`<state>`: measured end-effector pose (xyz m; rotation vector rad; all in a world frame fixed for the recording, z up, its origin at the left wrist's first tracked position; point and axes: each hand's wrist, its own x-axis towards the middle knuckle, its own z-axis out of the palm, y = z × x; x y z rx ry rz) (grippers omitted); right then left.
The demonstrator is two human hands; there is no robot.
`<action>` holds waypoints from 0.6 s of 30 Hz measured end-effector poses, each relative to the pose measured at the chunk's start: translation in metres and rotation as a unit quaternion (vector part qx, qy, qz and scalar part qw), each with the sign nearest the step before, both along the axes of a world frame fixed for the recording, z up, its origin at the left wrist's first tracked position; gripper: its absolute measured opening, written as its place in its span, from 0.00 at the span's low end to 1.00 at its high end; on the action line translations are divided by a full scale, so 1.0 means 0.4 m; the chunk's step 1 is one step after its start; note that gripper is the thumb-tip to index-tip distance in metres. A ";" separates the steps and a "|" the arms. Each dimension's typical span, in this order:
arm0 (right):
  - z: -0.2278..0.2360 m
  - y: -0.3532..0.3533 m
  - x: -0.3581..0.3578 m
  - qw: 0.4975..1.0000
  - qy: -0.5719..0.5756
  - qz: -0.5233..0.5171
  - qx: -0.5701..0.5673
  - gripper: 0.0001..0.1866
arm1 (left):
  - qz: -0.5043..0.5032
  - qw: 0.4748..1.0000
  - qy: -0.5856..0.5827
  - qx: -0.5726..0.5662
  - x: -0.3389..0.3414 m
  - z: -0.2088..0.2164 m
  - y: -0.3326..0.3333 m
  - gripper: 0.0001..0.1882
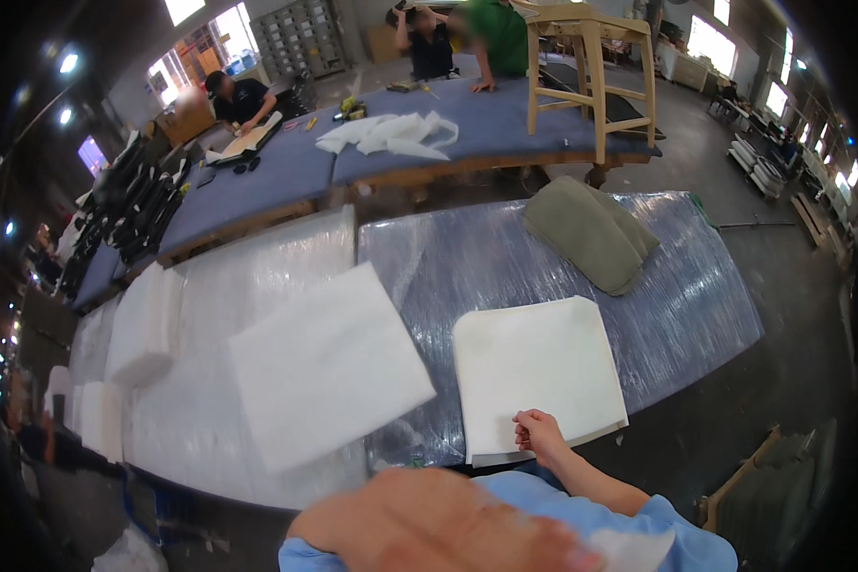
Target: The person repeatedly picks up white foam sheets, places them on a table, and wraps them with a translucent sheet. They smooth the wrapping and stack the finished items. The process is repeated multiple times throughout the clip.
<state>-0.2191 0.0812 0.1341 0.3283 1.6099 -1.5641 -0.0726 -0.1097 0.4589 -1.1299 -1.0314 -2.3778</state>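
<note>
Lying flat; cream, squarish pad (pixel 539 357)

The film-wrapped table (pixel 701 315) bears a white sheet (pixel 329 362), cream pad (pixel 539 362), olive cloth (pixel 591 234) and white stacks (pixel 141 334).

Across from me stands a blue table (pixel 486 114), bearing a wooden stool (pixel 596 91), a crumpled white cloth (pixel 391 133) and a yellow tool (pixel 350 110). A person in green (pixel 499 43) leans on it. To my left I see a black pile (pixel 129 205); farther back, a grey cabinet (pixel 300 40).
</note>
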 end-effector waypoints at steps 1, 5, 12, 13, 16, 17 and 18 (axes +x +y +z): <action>0.002 -0.016 0.005 1.000 0.004 0.002 -0.008 0.10 | 0.002 0.999 -0.037 -0.005 0.007 -0.009 -0.002 0.17; -0.019 0.009 0.013 1.000 0.003 -0.006 0.011 0.10 | -0.040 0.994 -0.102 0.026 -0.049 -0.032 0.005 0.16; -0.050 -0.014 0.013 0.999 -0.005 0.017 -0.029 0.09 | -0.173 0.983 -0.025 0.061 -0.065 0.044 0.093 0.15; -0.068 -0.008 0.021 0.999 -0.001 0.018 -0.033 0.09 | -0.201 0.978 -0.026 0.048 -0.059 0.051 0.101 0.15; -0.087 0.002 0.023 0.999 0.019 0.019 -0.038 0.10 | -0.283 0.956 -0.081 -0.012 -0.023 0.036 0.111 0.15; -0.088 0.005 0.021 1.000 -0.002 0.011 -0.002 0.10 | -0.268 0.960 -0.074 -0.044 -0.015 0.033 0.102 0.15; -0.092 0.002 0.016 1.000 -0.010 0.019 -0.004 0.11 | -0.255 0.962 -0.068 -0.076 -0.008 0.028 0.094 0.15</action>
